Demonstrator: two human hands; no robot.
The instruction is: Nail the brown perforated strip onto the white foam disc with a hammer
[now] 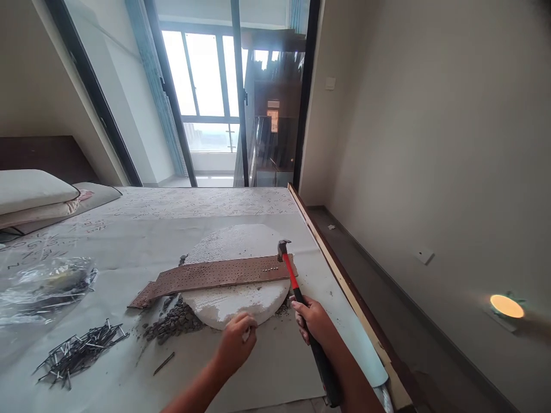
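Note:
My right hand (315, 319) grips the black handle of a claw hammer (293, 276), which has a red neck and a dark metal head. The hammer head is over the right end of a long brown board (215, 273) dotted with small holes. A short row of nail heads (271, 269) shows near that end. Beneath the board lies a round white slab (241, 305). My left hand (238, 339) is closed in front of the slab's near edge; what its fingers hold, if anything, is too small to make out.
A pile of loose nails (81, 350) lies at the left, below a clear plastic bag (51, 287) with more nails. Dark crumbled bits (176, 321) are heaped beside the slab. One dark strip (164, 363) lies nearer. A wooden bed edge (340, 275) runs along the right.

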